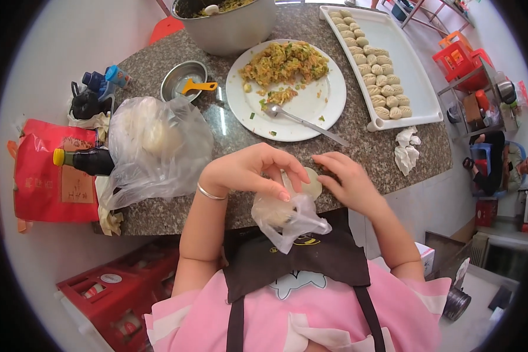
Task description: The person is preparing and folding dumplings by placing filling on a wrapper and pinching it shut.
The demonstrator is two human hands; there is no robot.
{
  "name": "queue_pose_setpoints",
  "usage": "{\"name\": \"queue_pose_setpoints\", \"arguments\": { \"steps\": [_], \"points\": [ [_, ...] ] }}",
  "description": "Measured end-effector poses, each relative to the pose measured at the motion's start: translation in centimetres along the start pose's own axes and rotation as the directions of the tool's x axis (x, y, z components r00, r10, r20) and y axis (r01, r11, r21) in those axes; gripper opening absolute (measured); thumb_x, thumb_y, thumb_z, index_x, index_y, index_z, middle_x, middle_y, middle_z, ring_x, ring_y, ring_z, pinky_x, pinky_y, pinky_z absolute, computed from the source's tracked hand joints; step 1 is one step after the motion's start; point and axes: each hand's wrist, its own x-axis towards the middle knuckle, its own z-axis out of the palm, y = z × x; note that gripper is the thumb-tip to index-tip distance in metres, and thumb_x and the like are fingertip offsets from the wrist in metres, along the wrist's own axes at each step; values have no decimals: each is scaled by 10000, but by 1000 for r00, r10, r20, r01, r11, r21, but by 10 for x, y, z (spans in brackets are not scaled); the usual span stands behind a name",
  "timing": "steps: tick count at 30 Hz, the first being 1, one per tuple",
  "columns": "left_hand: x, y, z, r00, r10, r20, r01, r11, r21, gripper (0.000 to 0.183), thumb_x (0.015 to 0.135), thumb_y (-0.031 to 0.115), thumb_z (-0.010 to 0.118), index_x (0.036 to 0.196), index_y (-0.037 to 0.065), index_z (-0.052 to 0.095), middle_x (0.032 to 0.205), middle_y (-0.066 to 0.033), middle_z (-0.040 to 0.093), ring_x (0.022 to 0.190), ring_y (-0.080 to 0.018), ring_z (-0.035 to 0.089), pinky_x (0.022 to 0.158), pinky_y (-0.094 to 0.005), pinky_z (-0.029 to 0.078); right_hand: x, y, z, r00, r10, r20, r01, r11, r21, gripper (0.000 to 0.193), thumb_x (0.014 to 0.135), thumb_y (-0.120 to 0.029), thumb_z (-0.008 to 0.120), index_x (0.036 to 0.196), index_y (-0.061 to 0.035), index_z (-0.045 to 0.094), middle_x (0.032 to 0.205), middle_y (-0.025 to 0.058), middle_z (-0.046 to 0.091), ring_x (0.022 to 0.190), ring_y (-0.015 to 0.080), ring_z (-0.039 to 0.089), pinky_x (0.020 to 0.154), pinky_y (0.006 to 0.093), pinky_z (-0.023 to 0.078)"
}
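Note:
My left hand (255, 171), with a bangle at its wrist, curls over a thin round dough wrapper (312, 186) at the table's near edge. Its thumb and fingers close around the wrapper's left side. A small clear plastic bag (296, 226) with pale dough inside sits just below these fingers. My right hand (353, 183) is at the wrapper's right edge, fingers apart and slightly bent, thumb close to the rim. Beyond both hands stands a white plate (237, 108) with chopped yellow-green filling (281, 64) and a metal spoon (305, 122) resting on it.
A white tray (408, 88) of pleated dumplings (384, 82) lies at the far right, crumpled tissue (406, 152) below it. A large metal pot (229, 29) stands behind the plate. Leftward are a steel bowl (173, 82) with an orange scraper (199, 86), a dough-filled plastic bag (158, 141) and a dark bottle (91, 160).

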Motion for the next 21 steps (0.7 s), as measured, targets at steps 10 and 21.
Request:
{"name": "queue_pose_setpoints", "arguments": {
  "steps": [10, 21],
  "points": [
    [-15, -7, 34, 948, 33, -315, 14, 989, 147, 230, 806, 127, 702, 1002, 21, 646, 852, -19, 675, 622, -30, 563, 548, -192, 452, 10, 1, 32, 991, -123, -58, 105, 963, -248, 227, 699, -73, 693, 898, -55, 586, 910, 88, 540, 881, 282, 537, 756, 390, 435],
    [-18, -4, 47, 875, 96, -475, 68, 946, 317, 144, 772, 60, 714, 898, 33, 651, 825, 26, 656, 531, 14, 443, 472, -170, 362, 23, 0, 30, 996, -91, -6, 87, 971, -224, 126, 718, -84, 665, 800, -49, 576, 819, 97, 542, 817, 296, 550, 741, 403, 444]
  ]
}}
